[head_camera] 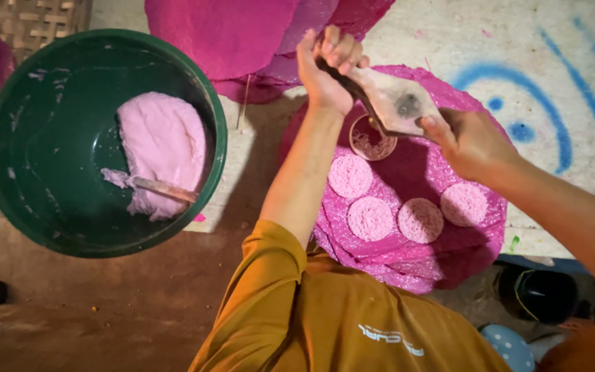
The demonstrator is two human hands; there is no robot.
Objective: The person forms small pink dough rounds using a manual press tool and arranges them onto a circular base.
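Observation:
My left hand and my right hand each grip one end of a pale flat sheet with a dark spot, stretched between them. It hangs just above a round ring mould that lies on a stack of magenta mesh mats. Several round pale pink discs lie in a curved row on the top mat, below the mould. My left forearm crosses the mats' left edge.
A large green bowl at the left holds a lump of pink dough with a wooden-handled spatula stuck in it. More magenta mats lie at the top. A dark pot stands at the lower right.

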